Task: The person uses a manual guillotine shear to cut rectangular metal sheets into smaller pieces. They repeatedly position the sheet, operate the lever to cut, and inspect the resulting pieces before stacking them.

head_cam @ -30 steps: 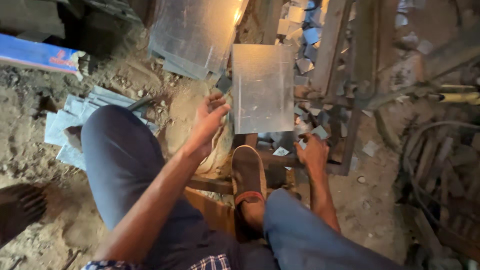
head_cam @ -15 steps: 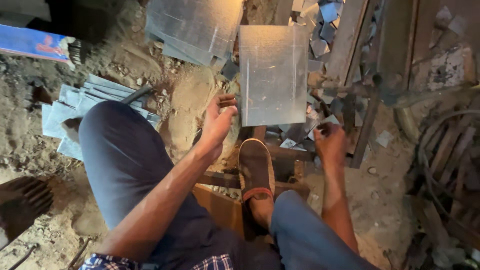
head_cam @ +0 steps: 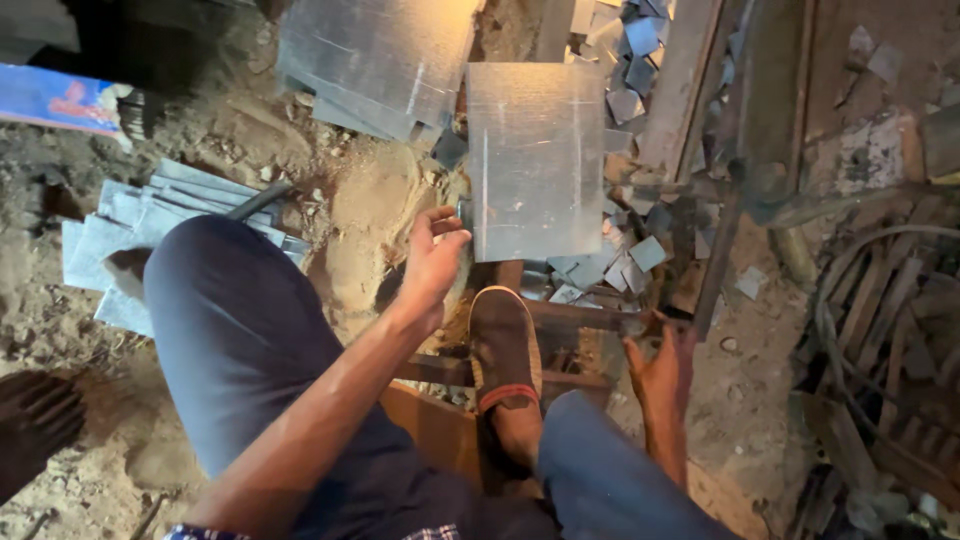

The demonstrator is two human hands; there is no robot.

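A rectangular grey metal sheet (head_cam: 537,160) lies flat ahead of me on a low frame. My left hand (head_cam: 432,262) reaches out over my knee, its fingertips pinching the sheet's lower left corner. My right hand (head_cam: 660,368) is lower right, closed around the near end of a long dark iron lever (head_cam: 722,245) that slants up and away. My sandalled foot (head_cam: 505,345) rests on the rusty frame (head_cam: 570,318) between both hands.
A larger metal sheet (head_cam: 375,55) lies at the back left, and a stack of cut sheets (head_cam: 120,235) sits on the dirt at left. Small square offcuts (head_cam: 625,265) litter the ground. Bent rods and scrap (head_cam: 880,330) fill the right side.
My right hand has slid back toward me along the lever. My left hand stays at the sheet's lower left corner, and the view has shifted slightly.
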